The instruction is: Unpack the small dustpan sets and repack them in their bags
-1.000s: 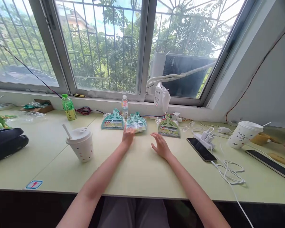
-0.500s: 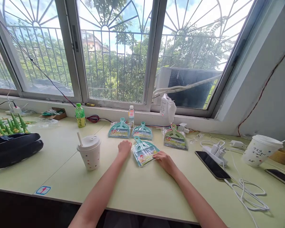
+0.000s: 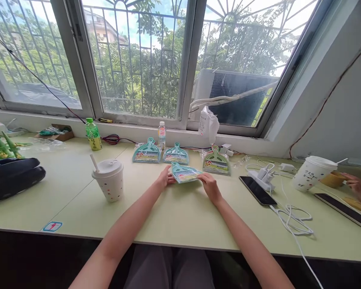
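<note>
My left hand (image 3: pixel 165 177) and my right hand (image 3: pixel 210 188) rest at the two ends of a teal mini dustpan in a clear printed packet (image 3: pixel 183 173), which lies on its side on the pale green table (image 3: pixel 174 220). Just beyond it, in a row, lie two more teal packaged dustpans (image 3: pixel 146 151) (image 3: pixel 176 154) and a green packaged dustpan (image 3: pixel 216 161). The packet's underside is hidden.
A dotted paper cup with a straw (image 3: pixel 110 180) stands left of my hands. A smartphone (image 3: pixel 257 190) and white power strip (image 3: pixel 260 178) with cables lie to the right. Another person's hand (image 3: pixel 359 188) is at the far right, beyond a paper cup (image 3: pixel 313 173).
The teal packet has moved away from me and turned sideways, closer to the row. My hands now sit at its ends. The view has tilted slightly, and another person's hand shows at the right.
</note>
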{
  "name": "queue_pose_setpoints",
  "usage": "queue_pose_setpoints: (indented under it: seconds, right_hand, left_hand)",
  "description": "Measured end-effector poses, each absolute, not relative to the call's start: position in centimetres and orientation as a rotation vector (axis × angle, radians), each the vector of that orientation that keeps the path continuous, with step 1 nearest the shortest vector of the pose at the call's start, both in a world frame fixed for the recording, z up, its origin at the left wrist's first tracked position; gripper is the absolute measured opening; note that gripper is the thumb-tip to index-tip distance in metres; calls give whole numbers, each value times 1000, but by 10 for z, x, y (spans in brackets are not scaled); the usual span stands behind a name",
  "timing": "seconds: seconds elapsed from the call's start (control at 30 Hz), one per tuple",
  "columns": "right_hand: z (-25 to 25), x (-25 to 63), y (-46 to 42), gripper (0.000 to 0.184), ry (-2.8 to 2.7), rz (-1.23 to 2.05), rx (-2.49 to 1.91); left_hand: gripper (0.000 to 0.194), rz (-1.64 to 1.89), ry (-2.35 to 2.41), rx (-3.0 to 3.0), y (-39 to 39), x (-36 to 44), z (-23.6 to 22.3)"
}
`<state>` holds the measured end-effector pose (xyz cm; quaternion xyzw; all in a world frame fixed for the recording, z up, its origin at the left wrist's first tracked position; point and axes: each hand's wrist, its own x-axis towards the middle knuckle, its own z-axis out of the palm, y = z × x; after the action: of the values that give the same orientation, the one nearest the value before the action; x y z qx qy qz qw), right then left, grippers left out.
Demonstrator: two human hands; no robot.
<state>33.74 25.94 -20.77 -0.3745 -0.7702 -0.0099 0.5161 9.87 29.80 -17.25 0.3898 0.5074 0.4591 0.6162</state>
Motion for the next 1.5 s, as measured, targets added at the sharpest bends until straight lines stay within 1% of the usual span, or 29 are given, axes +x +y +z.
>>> queue_pose_setpoints:
  seconds: [0.07,0.17,0.23,0.33,0.47,0.57,0.7,0.77,0.83,1.0,1.17,1.27,1.37,1.5]
  right_hand:
    - [-205,338,257,24,-1865,21,-903]
    - [-203,341,254,25,-1806,95,-966]
    - [-204,344,256,34,-1776,168,-1034]
    - [-211,347,265,51,-1750,374,-1152]
    - [-217,348,274,53,-1634,671,-1227]
    - [-213,351,276,53,-1467,830,-1179]
    - [-206,358,275,45,-1255,842,-1179]
    - [-205,361,275,43,-1159,883,-1160]
    - [-205,363,276,44,-1073,923,-1092]
    - [-203,365,273,47,-938,1016,-1069]
    - [-196,365,267,43,-1015,1085,-1065]
    - [-192,361,263,46,-1093,1075,-1049]
    - [-191,359,261,49,-1157,1096,-1056]
    - [-190,367,258,52,-1166,1064,-1056]
  left_hand:
    - [21,1068,1181,854,299,102,-175]
    - [25,1150,1213,811,302,104,-179]
    - [31,1209,1203,797,304,104,-181]
    - [42,1258,1100,877,304,105,-183]
    - [36,1154,850,1015,303,105,-185]
    - [40,1048,694,1077,302,106,-186]
    - [51,943,527,1159,298,110,-187]
    - [61,911,494,1212,296,112,-187]
    - [64,891,517,1296,295,113,-188]
    - [59,855,628,1414,296,112,-191]
    - [45,1039,851,1215,303,109,-189]
    - [40,1094,883,1189,305,100,-185]
    - [41,1147,914,1187,306,87,-180]
    - [51,1135,935,1314,308,73,-175]
